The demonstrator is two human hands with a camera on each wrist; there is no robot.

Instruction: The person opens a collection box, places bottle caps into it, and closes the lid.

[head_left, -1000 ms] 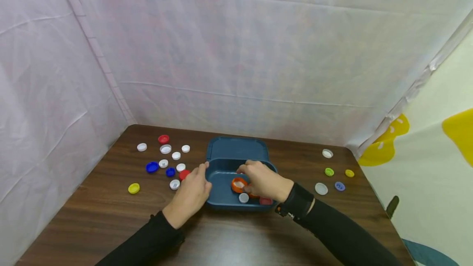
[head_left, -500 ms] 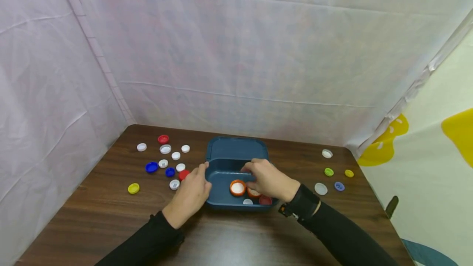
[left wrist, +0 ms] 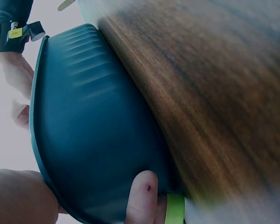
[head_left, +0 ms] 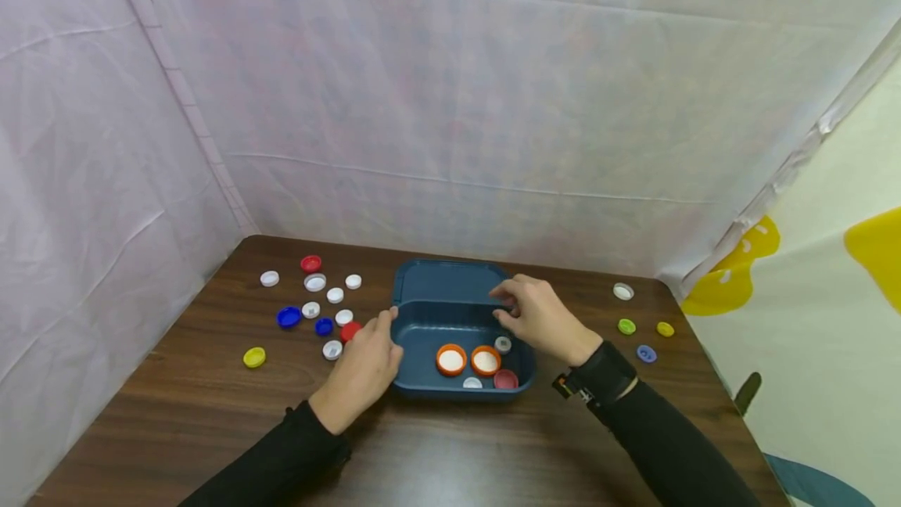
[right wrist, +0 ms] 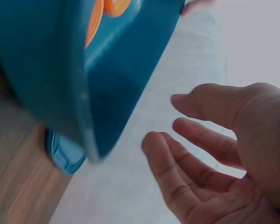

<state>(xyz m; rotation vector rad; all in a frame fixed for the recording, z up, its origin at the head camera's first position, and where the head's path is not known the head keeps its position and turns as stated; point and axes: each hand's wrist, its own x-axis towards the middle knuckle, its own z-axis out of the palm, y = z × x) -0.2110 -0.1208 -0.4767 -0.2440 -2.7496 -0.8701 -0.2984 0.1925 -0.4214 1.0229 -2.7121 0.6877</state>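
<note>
Fingers (head_left: 387,321) of the left hand (head_left: 362,370), in the head view, are bent over the left rim of the blue box (head_left: 422,343) and grip it. The right hand (head_left: 543,321) is above the box's far right corner, its thumb and fingers apart, loosely curved and holding nothing. Inside the box, two orange caps (head_left: 486,361) with white insides lie side by side, a grey cap (head_left: 503,345) just right of them; a pale cap (head_left: 472,383) and a dull red cap (head_left: 505,379) lie along the box's near wall. Behind the box is a blue lid (head_left: 450,282). Left of the box lie seven white caps (head_left: 335,295), two blue caps (head_left: 288,317), two bright red caps (head_left: 310,264) and a yellow cap (head_left: 255,357); well to its right are four more caps (head_left: 627,326).

Left wrist view: a fingertip (left wrist: 143,193) of the left hand presses the box's outer wall; the right hand shows beyond its far rim.

Right wrist view: the right hand is just beside the box and apart from its wall, the gap between thumb and fingers plainly visible.
</note>
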